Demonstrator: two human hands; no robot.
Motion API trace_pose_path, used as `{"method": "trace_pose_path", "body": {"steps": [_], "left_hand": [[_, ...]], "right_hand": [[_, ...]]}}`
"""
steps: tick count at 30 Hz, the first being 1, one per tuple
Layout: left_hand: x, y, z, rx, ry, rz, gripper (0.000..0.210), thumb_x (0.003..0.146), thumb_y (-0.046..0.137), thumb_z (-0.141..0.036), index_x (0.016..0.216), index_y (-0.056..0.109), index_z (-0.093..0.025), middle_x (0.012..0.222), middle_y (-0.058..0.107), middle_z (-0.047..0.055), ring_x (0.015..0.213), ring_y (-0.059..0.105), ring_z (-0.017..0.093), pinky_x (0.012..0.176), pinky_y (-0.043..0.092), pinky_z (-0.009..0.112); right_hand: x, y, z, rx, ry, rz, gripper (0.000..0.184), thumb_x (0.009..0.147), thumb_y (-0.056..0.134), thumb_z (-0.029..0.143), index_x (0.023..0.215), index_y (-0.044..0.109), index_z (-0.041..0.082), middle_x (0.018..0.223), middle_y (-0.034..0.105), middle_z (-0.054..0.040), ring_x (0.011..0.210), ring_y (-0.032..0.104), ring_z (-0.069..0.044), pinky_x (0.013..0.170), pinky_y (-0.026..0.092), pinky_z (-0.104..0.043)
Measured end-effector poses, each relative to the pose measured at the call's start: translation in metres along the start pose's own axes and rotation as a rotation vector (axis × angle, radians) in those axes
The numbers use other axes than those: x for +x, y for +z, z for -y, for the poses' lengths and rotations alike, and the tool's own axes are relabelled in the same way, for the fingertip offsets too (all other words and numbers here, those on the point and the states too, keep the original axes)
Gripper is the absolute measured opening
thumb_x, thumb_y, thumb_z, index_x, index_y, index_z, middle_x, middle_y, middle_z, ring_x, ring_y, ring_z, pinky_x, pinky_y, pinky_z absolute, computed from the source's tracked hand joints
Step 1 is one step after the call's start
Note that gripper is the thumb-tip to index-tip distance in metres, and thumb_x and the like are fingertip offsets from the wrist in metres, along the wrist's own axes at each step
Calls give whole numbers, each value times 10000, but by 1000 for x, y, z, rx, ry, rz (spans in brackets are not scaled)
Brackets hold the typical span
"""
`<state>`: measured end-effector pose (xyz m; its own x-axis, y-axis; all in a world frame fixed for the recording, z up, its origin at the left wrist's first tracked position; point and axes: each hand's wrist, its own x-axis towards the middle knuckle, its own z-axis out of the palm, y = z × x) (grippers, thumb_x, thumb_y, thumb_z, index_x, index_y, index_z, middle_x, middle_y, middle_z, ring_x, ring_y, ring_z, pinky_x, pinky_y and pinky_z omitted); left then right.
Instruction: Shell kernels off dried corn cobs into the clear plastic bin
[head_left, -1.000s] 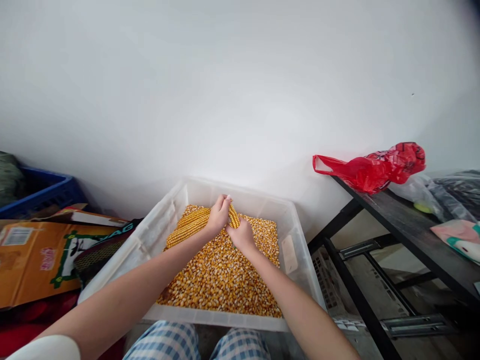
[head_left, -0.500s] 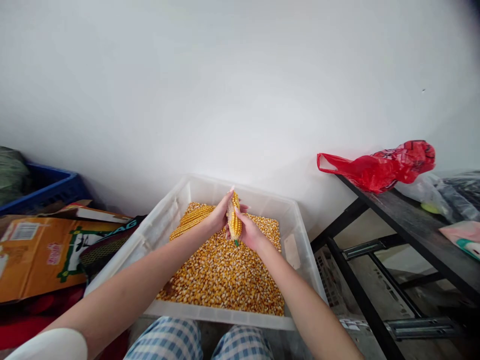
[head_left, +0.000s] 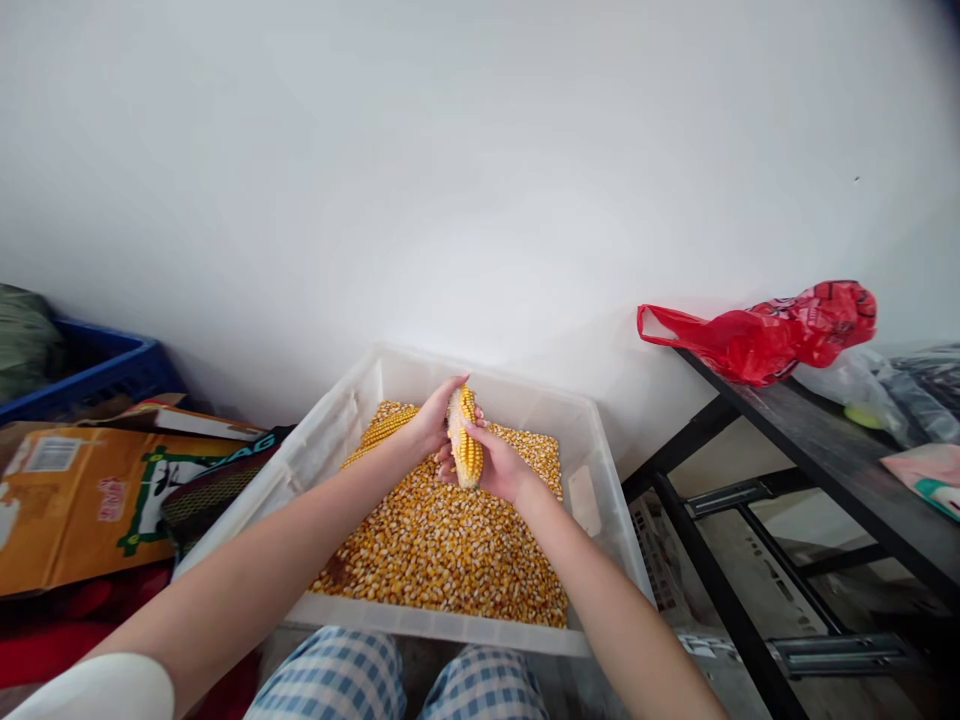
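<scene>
Above the middle of the heap, in both hands, a yellow, tapering ear of corn (head_left: 470, 452) stands on a slant, its rounded near end toward the person. Tight rows of glossy kernels cover its right side, while a pale, rough strip of bare cob runs down its left. The right hand (head_left: 501, 464) grips it, thumb pressed across the kernels; the left hand (head_left: 433, 415) is cupped round the far left side, thumb up by the tip (which fingertips underneath belong to which hand is hard to tell).

Below spread loose, smooth kernels (head_left: 457, 560), amber and cream, filling much of a translucent white rectangular plastic bin (head_left: 439, 622). Whole yellow ears with knobbly rows (head_left: 386, 424) lie in the bin's far left part, partly behind the left forearm.

Nearer the person are blue-and-white checked cloth trousers (head_left: 330, 672). To the left sit an orange printed cardboard box (head_left: 79, 515), a black mesh bag (head_left: 206, 500) and a blue plastic crate (head_left: 124, 372) holding something grey-green. To the right, a crumpled, shiny red plastic bag (head_left: 780, 335) rests on a dark tabletop (head_left: 832, 445) beside clear plastic bags (head_left: 862, 385).
</scene>
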<state>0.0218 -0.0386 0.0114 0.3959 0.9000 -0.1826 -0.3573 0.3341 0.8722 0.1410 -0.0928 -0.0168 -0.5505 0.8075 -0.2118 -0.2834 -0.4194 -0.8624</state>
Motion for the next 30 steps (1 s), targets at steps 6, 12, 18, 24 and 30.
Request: {"method": "trace_pose_path", "body": {"steps": [6,12,18,24,30], "left_hand": [[9,2,4,132,-136,38,600,661,443,-736,523,574,-167,461,570,95,349,483,169,314,330,283],[9,3,3,173,-109,67,639,696,394,-736,528,590,-151,488,589,98,379,510,166,362,380,282],[10,-3,2,126,-128,16,642,698,399,-733,528,573,-139,495,587,89,411,539,159,413,428,264],[11,0,-2,98,-132,3,646,725,358,-728,551,569,-142,480,577,84,392,536,169,394,412,270],[9,-1,-4,135,-128,29,628,717,376,-722,571,580,-147,496,589,98,377,526,179,342,366,272]], "right_hand": [[4,18,-2,-63,-181,-178,348,721,650,402,961,500,201,707,554,29,548,524,-83,611,517,-262],[-1,13,0,-83,-153,-148,438,688,676,445,994,475,204,636,510,54,492,482,-75,566,504,-263],[2,7,-3,-86,-150,-91,423,685,692,374,1009,484,200,689,533,38,511,515,-81,548,493,-257],[6,16,-6,-248,-247,-241,396,721,655,405,1019,468,222,639,487,52,445,458,-74,490,492,-275],[-1,6,2,-112,-117,-102,403,739,616,467,998,496,182,684,536,16,519,509,-89,564,504,-280]]}}
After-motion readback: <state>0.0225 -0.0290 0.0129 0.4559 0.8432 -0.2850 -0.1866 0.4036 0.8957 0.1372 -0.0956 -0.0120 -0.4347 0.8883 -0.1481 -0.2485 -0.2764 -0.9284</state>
